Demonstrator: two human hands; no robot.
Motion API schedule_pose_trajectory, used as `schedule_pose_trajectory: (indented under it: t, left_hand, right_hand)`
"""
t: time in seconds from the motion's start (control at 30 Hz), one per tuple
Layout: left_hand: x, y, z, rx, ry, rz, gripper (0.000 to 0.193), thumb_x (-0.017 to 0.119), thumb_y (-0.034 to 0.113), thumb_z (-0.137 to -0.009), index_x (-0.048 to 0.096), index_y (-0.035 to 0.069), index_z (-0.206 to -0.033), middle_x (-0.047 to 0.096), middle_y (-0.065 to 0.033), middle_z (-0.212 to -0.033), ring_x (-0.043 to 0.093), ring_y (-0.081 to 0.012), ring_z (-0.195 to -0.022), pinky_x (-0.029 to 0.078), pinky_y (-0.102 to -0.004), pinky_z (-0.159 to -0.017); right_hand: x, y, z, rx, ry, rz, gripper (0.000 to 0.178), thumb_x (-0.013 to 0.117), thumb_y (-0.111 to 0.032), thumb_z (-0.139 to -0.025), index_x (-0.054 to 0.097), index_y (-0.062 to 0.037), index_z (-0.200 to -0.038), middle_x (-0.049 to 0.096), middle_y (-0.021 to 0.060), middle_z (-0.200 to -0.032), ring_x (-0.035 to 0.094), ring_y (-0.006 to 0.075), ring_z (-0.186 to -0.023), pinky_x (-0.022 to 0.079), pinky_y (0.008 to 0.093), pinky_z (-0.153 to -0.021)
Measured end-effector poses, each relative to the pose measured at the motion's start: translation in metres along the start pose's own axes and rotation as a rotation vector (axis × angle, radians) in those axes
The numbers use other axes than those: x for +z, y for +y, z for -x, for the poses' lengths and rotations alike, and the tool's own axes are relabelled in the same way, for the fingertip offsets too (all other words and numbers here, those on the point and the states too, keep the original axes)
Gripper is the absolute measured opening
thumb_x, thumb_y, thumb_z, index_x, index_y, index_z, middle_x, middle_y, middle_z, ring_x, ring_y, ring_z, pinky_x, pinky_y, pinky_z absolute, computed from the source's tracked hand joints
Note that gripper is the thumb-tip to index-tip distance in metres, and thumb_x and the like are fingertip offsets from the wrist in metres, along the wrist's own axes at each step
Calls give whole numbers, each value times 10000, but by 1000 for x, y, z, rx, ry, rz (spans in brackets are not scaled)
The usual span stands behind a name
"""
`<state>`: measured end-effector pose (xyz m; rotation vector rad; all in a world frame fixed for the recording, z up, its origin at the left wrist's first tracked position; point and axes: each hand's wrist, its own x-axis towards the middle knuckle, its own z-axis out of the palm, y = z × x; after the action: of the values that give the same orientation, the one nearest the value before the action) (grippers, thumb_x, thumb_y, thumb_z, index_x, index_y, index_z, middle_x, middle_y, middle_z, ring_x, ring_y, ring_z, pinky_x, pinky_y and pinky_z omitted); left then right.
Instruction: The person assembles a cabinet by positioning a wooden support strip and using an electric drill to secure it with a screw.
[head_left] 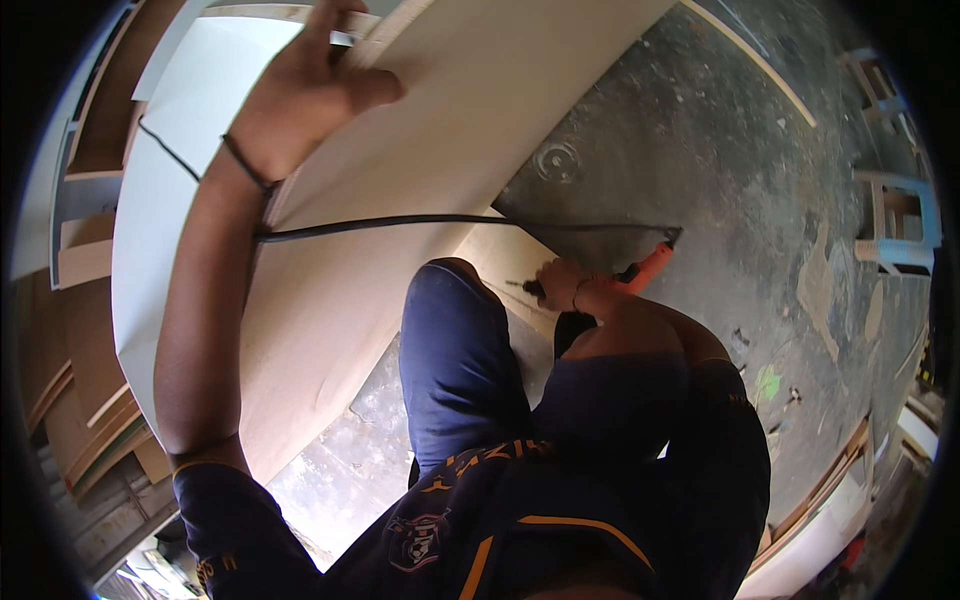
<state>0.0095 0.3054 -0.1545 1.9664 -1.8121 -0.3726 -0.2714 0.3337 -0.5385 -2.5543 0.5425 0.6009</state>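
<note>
A large pale wooden panel (pixel 400 180) stands tilted across the left and middle. My left hand (pixel 305 100) grips its upper left edge, thumb on the pale face and the other fingers partly out of sight past the edge. Low beside my knees, my right hand (pixel 562 282) is closed around a red-and-black corded power drill (pixel 648 272). The drill's bit points left, toward a narrower wooden board (pixel 500 245) that meets the panel; whether it touches is unclear. A black cord (pixel 400 223) runs from the drill's rear across the panel to near my left forearm.
A white surface (pixel 160 250) lies left of the panel. Wooden boards (pixel 90 400) are stacked at the far left. Blue-framed stools (pixel 895 225) stand on the stained grey floor (pixel 720 170) at right. A thin wooden strip (pixel 755 60) lies at the far side.
</note>
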Motion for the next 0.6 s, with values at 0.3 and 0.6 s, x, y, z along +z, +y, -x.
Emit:
schedule_pose_trajectory:
  t: [0.3, 0.6]
  left_hand:
    - [-14, 27, -1, -182, -91, -162, 655, 730, 249, -659, 442, -36, -1174, 606, -201, -960, 601, -294, -923, 467, -366, -815]
    - [-8, 17, -14, -84, -90, -60, 743, 684, 302, -681, 348, -11, -1265, 620, -260, -929, 619, -349, -871, 461, -372, -821]
  right_hand:
    - [-90, 3, 19, -313, 123, -469, 254, 716, -206, -654, 612, -48, -823, 646, 82, -839, 626, 207, -766, 501, 362, -704]
    - [-324, 10, 184, -3, -100, -765, 188, 733, -158, -695, 602, -56, -784, 610, 9, -685, 559, 104, -634, 452, 267, -625]
